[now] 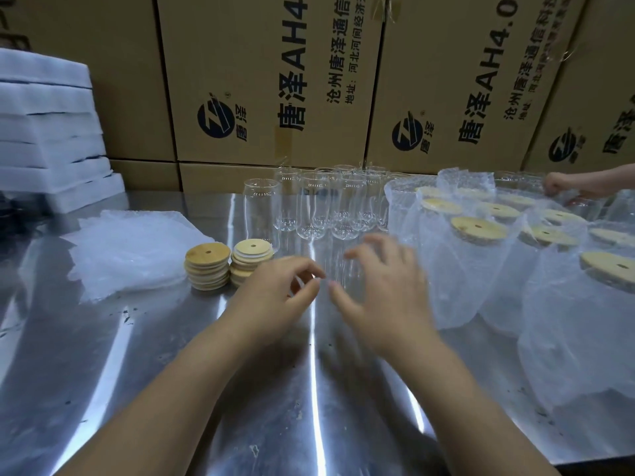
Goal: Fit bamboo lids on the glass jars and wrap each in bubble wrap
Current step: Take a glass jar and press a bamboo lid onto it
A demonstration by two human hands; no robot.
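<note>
Flat metal table top (275, 424): silver-grey, white glare streaks, scattered dark specks.
Tall clear glass jars (311, 204): colourless, a faint dotted band under each rim.
Left stack of round bamboo lids (207, 266): honey-tan top.
Right stack of round bamboo lids (252, 250): paler, cream.
Bubble-wrap sleeves round the lidded jars (446, 286): milky translucent white with a fine bubble pattern; the lids inside read pale yellow-tan.
Loose bubble-wrap sheets (130, 249): same cloudy white.
Large brown cardboard cartons (261, 80): dark navy lettering and round logos.
Stacked white foam slabs (48, 132): dark lines between layers.
</note>
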